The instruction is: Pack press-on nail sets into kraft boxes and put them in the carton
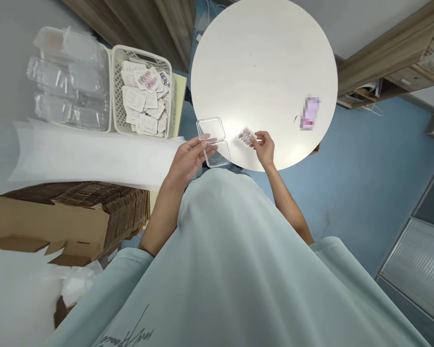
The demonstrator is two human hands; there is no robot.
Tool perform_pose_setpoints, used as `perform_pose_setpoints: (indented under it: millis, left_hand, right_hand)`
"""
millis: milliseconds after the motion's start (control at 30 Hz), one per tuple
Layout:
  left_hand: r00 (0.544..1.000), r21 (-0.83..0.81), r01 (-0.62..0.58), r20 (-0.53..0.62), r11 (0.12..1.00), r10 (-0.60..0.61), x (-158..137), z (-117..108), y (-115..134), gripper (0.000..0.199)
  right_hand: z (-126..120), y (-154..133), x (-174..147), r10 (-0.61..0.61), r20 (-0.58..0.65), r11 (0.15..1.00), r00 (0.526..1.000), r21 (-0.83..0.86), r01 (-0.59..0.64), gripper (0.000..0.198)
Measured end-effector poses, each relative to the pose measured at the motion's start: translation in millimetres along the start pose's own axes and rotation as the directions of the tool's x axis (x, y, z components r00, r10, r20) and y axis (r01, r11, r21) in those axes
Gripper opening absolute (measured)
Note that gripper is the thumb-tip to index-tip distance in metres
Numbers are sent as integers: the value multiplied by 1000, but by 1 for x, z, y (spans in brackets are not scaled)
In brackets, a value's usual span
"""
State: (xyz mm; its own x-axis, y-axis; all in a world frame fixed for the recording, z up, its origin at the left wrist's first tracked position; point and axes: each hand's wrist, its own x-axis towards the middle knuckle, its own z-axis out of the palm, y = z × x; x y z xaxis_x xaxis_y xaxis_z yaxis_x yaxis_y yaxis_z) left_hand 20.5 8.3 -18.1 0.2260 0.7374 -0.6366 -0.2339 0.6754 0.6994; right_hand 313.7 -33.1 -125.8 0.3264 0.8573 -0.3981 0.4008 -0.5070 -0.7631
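My left hand grips a clear hinged plastic box over the near left edge of the round white table. Its lid is swung up and away from its base, and nothing shows inside. To the right, my right hand pinches a small pale card by its right edge. Several glossy dark and pinkish oval pieces, which look like press-on nails, sit on the card. The card is held just right of the box, apart from it.
On the left, a white basket holds many similar cards beside another container of stacked clear boxes. White sheets and flattened brown cartons lie nearer. A blurred purple object rests on the table's right side.
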Motion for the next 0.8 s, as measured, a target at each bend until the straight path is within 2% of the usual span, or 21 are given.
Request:
perform_pose_setpoints:
  millis: [67,167,300,500,600,800]
  left_hand:
    - [999,19,11,31,1000,-12,4,10,2,35]
    - [997,48,21,77,999,-25,9,22,4,37]
    - [990,79,18,136,997,-29,12,32,4,39]
    - [985,90,26,166,996,-40,14,42,6,40]
    - [984,89,33,172,996,-48,14,43,9,41]
    - [983,102,15,178,995,-33,13,41,12,42]
  right_hand:
    - [-19,-12,-9,-37,-43,997,998,61,39,49]
    - [-43,-35,-26,-152,-75,975,985,154,162,65]
    - [-59,-71,-52,-266,-44,930,963,253,268,63]
    - [-57,-102,-72,-317,95,928,944,235,288,55]
    - [-51,-105,-73,-326,162,938,932,176,297,51]
    - [-45,-105,-72,-341,214,940,915,88,330,39]
